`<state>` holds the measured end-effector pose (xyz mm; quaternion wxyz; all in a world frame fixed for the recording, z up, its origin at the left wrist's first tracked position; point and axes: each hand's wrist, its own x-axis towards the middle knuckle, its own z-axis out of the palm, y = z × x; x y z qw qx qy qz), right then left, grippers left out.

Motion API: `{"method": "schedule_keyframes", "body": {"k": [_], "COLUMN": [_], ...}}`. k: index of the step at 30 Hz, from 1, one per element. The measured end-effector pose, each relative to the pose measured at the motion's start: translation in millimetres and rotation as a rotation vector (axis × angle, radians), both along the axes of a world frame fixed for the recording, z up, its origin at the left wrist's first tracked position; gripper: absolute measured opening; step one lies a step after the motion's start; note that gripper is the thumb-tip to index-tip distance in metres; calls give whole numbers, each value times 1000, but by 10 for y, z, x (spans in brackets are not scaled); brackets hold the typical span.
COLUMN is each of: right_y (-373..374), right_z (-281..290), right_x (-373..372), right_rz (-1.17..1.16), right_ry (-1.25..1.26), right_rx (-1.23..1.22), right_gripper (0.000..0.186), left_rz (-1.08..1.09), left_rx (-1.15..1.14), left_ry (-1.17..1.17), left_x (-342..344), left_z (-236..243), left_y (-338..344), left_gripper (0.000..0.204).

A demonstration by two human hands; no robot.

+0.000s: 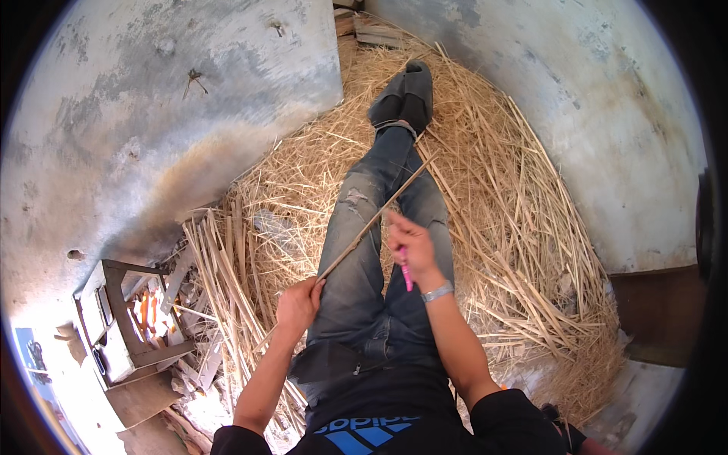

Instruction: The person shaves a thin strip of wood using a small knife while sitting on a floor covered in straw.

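My left hand (299, 305) is closed around the lower part of a long thin stick (364, 231). The stick slants up and to the right across my legs, its far end by my shins. In my right hand (410, 244), the fingers are wrapped round a bright pink handle (406, 271), which pokes out below the palm. Whatever is at the handle's other end is hidden by the hand. This hand hovers over my thighs, just right of the stick. My legs (356, 250), in worn dark jeans, stretch straight ahead with the feet crossed.
Dry straw and split stalks (523, 250) cover the ground around my legs. More stalks (231, 265) lie in a bundle at left. A broken wooden frame (144, 318) stands at far left, among wood scraps. Weathered walls (227, 68) rise on both sides.
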<state>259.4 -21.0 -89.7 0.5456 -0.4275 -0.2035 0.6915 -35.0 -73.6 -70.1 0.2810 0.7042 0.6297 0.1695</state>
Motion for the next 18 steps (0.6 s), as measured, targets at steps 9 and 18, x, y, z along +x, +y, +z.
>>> {"method": "schedule_keyframes", "body": {"k": [9, 18], "right_y": [-58, -62], "right_z": [-47, -78], "right_x": [2000, 2119], "right_rz": [-532, -234], "right_ry": [-1014, -1479], "right_rx": [-77, -200], "right_gripper": [60, 54], "left_rz": [8, 15], "left_rx": [-67, -92], "left_ry": [-7, -15], "left_x": [6, -1], "left_z": [27, 85], "left_y": [40, 44], "left_gripper": [27, 26]}}
